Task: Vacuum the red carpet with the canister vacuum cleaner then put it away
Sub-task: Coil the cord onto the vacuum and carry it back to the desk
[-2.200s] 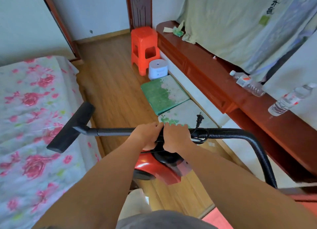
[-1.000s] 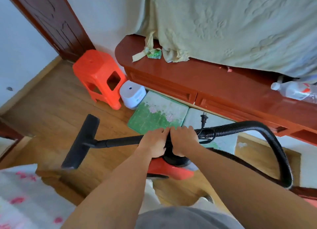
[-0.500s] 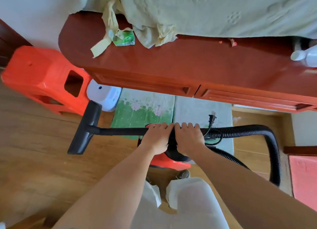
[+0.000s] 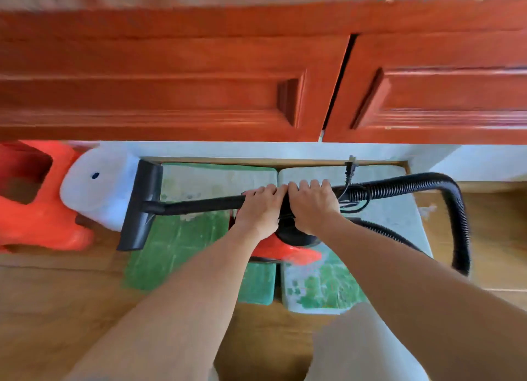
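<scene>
Head view: both sets of fingers (image 4: 306,187) are curled tight over the top of a smooth black tube (image 4: 199,203). The left hand (image 4: 261,206) and right hand (image 4: 312,206) sit knuckle to knuckle, touching. Just under them is the vacuum cleaner (image 4: 288,250), with a glossy red shell and a round black top, over the mats; I cannot tell whether it rests on them. At 9 o'clock the tube ends in a flat, oblong nozzle (image 4: 142,206), just beside a white rounded gadget (image 4: 97,186) and near an orange plastic stool (image 4: 37,223). At 3 o'clock a ribbed hose (image 4: 413,185) arcs out and curls back towards 4 o'clock. A plug (image 4: 350,168) sticks up at 1 o'clock. Worn green mats (image 4: 176,243) lie on the plank floor (image 4: 57,309). A panelled red-brown cabinet (image 4: 171,89) closes off 12 o'clock, and bare floor lies open at 7 o'clock.
</scene>
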Available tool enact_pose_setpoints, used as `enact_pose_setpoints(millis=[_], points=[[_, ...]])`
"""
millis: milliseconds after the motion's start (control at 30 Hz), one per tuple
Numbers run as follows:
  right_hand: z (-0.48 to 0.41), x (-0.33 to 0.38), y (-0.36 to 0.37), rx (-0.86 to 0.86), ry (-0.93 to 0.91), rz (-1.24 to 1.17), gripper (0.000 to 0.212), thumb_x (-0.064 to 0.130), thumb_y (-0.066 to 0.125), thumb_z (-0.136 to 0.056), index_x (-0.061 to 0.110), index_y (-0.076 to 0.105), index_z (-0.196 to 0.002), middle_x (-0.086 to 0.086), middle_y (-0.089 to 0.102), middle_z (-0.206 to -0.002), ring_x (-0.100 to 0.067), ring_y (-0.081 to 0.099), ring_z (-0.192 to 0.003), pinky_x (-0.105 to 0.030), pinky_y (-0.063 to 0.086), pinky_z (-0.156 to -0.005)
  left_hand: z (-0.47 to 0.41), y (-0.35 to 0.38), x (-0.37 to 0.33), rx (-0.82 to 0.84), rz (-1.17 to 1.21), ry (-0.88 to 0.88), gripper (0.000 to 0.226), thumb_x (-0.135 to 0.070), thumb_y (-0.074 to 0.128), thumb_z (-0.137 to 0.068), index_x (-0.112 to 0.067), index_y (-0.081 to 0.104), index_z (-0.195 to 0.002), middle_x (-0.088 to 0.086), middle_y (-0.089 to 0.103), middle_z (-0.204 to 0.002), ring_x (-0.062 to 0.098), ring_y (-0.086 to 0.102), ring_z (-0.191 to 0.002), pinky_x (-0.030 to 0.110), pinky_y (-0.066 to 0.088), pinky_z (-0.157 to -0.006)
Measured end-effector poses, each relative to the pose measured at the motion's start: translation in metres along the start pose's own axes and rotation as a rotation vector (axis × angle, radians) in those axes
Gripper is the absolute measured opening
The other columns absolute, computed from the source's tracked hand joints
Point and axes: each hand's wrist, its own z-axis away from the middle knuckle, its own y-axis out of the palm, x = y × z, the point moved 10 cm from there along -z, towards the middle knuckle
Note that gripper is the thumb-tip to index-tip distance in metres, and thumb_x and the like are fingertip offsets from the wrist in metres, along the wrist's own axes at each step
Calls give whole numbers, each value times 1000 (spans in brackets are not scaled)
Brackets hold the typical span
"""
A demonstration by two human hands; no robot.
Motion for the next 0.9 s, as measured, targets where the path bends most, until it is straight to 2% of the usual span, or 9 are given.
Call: enact_pose_setpoints(millis=[167,267,333,467,567,667,800,900], points=[[-66,-7,57,-109,33,16,58,36,70,-79,13,46,-126,-9,58,-118,-29,55,-108,-44,38,-92,-59,64,27,-76,-1,-70,72,-11,69,-81,-20,36,-145,5,54,-129,30,51,-121,47,35,-107],[-97,-6,59,-201,21,1,47,28,64,-84,12,50,-126,-8,60,-119,-29,55,-112,-44,36,-98,-85,74,47,-111,-8,-100,66,-8,66,-82,-16,39,-142,7,55,-126,30,54,-117,41,40,-99],[-108,-3,59,-177,22,-37,41,23,59,-87,12,52,-126,-8,61,-118,-29,54,-113,-45,34,-101,-94,76,57,-109,44,-117,61,-7,66,-83,-13,42,-139,10,57,-123,32,56,-113,41,43,-95],[-115,-2,63,-169,26,-107,34,19,55,-88,13,53,-121,-6,63,-114,-28,57,-110,-45,37,-97,-97,85,63,-77,0,-157,65,-18,69,-82,-19,38,-138,7,54,-124,29,52,-117,47,41,-99],[-118,-4,70,-134,13,-144,38,21,55,-87,12,51,-123,-9,57,-119,-29,54,-113,-44,38,-94,-99,86,61,-29,47,-140,62,-14,68,-83,-18,38,-137,8,51,-126,30,52,-116,48,40,-100],[-124,-5,71,-134,12,-151,41,22,56,-85,13,53,-124,-11,41,-124,-32,44,-114,-45,39,-95,-100,82,63,-11,123,-147,55,-7,64,-87,-15,41,-136,12,51,-126,33,55,-111,46,43,-98],[-127,-1,74,-127,-4,-136,42,27,56,-87,13,53,-126,-9,47,-122,-29,47,-116,-42,32,-105,-98,83,64,-10,198,-166,54,-2,63,-86,-14,42,-135,15,51,-123,37,59,-103,50,48,-92],[-122,0,77,-119,-10,-136,48,28,54,-88,12,50,-133,-9,52,-128,-28,46,-127,-46,19,-117,-91,81,61,-32,200,-171,55,-2,64,-86,-14,41,-135,15,50,-121,36,62,-97,51,52,-86]])
